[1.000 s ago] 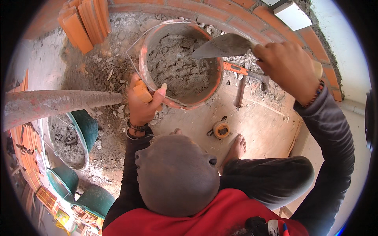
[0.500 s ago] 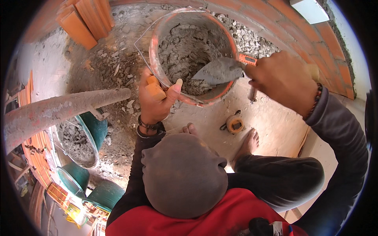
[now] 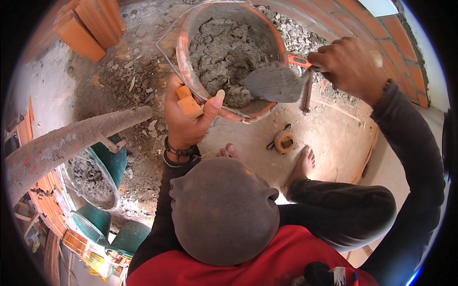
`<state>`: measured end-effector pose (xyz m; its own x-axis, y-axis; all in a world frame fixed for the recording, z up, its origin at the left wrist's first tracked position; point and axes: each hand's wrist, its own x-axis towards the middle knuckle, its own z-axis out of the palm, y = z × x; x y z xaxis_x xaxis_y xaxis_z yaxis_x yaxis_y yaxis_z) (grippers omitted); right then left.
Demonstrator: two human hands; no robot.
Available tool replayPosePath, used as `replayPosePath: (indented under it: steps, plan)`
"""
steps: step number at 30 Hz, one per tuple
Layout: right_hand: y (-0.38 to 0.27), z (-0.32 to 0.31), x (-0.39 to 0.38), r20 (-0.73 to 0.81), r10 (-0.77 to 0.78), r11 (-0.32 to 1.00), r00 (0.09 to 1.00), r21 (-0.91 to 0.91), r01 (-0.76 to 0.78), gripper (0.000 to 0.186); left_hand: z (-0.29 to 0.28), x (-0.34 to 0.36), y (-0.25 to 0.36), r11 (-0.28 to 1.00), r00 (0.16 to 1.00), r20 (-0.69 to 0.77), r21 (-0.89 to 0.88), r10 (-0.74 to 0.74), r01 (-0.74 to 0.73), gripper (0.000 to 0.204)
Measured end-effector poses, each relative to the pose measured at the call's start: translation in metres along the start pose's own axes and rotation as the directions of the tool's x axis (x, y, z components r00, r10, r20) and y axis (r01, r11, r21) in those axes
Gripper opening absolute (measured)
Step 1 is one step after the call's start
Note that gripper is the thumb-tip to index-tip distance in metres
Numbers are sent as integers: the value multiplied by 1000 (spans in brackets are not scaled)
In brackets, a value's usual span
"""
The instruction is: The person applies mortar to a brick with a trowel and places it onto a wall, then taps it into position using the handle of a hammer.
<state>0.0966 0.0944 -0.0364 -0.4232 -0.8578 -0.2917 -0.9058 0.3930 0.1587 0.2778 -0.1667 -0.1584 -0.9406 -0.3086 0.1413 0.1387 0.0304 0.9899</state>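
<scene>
A reddish bucket (image 3: 183, 50) holds wet grey mortar (image 3: 217, 52). My left hand (image 3: 183, 124) is closed around small orange-yellow blocks (image 3: 190, 107) at the bucket's near-left rim, its thumb lying along that rim. In my right hand (image 3: 350, 69) is the handle of a pointed trowel (image 3: 276, 82). The mortar-smeared blade reaches over the bucket's right rim, its tip at the mortar. Behind the blade's handle end, an orange tool (image 3: 299, 60) and a thin metal piece (image 3: 306, 97) are partly hidden.
A round yellowish case (image 3: 285, 142), like a tape measure, lies between the bucket and my foot (image 3: 303, 164). Left are a thick mortar-crusted pole (image 3: 81, 133) and green buckets (image 3: 114, 159), one with mortar. Orange bricks (image 3: 90, 28) stand far left; a brick wall (image 3: 362, 28) runs far right.
My right hand has drawn the trowel to the right, so more of its blade now lies across the rim. My left hand keeps its hold. The view has shifted slightly.
</scene>
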Motion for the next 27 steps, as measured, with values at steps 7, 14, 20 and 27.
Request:
replayPosePath:
  steps: [7, 14, 20, 27]
  plan:
    - [-13, 37, 0, 36, 14, 957, 999, 288, -24, 22, -6, -1, -8, 996, 1000, 3, -84, 20, -20, 54]
    - [-40, 73, -11, 22, 127, 801, 992, 587, -116, 23, -24, 0, -30, 987, 990, 14, 80, 138, -138, 79]
    - [-43, 89, -12, 28, 124, 700, 992, 706, -107, 21, -23, -4, -22, 999, 999, 6, 15, 39, -39, 88]
    - [-48, 87, -19, -27, 242, 475, 970, 875, -94, 17, -36, -11, -30, 976, 995, 40, 195, 87, -93, 81]
